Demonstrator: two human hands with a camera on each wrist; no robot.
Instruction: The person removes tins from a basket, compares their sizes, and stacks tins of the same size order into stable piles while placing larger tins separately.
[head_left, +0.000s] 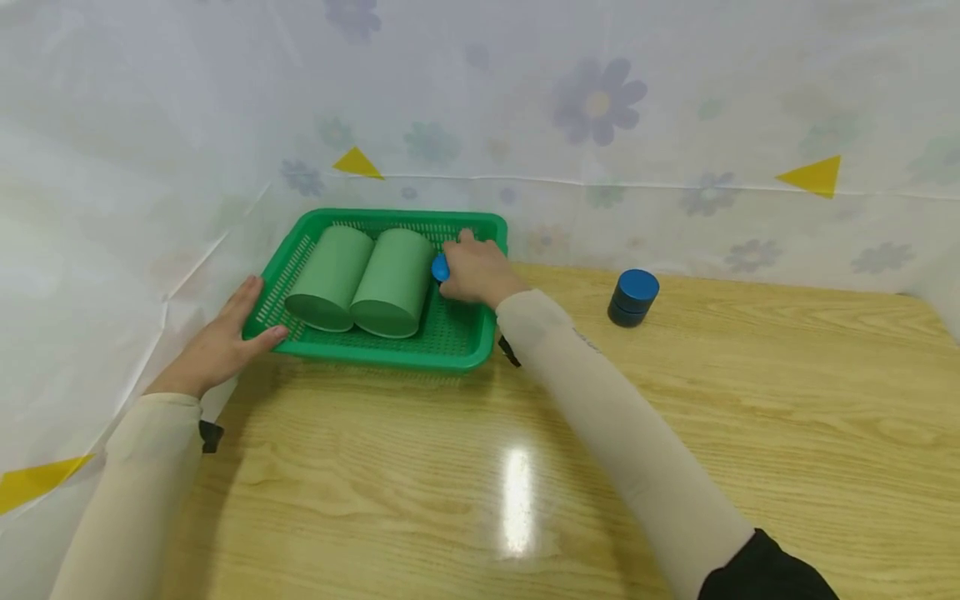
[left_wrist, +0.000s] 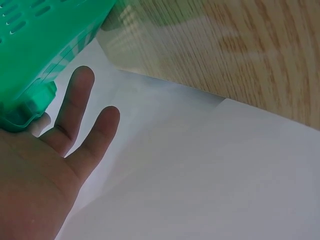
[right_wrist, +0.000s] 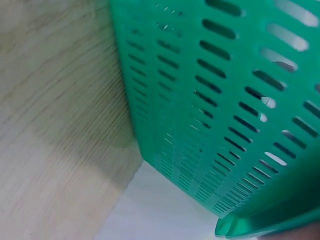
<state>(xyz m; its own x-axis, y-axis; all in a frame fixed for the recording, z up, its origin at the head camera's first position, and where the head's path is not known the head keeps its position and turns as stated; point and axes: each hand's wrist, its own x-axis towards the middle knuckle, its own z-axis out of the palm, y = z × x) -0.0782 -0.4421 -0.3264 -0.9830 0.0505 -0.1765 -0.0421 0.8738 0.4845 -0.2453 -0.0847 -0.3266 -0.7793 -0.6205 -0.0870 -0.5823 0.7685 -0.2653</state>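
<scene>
A green plastic basket (head_left: 397, 359) with slotted walls sits on the table, tilted slightly in view. Two pale green cylinders (head_left: 330, 279) lie side by side in it. My left hand (head_left: 223, 337) rests at the basket's left front corner, thumb at the front rim and straight fingers along the outer left side. In the left wrist view, the fingers (left_wrist: 75, 100) are spread beside the wall. Inside the basket's right part, my right hand (head_left: 480, 271) grips a small blue round-topped jar (head_left: 440, 267), mostly hidden by the hand. The right wrist view shows only the basket's outer wall (right_wrist: 200, 100).
A blue-lidded dark jar (head_left: 633, 297) stands on the wooden table (head_left: 375, 467), right of the basket. A flower-patterned white sheet (head_left: 525, 108) hangs behind and at the left. Yellow triangles (head_left: 813, 177) mark the sheet.
</scene>
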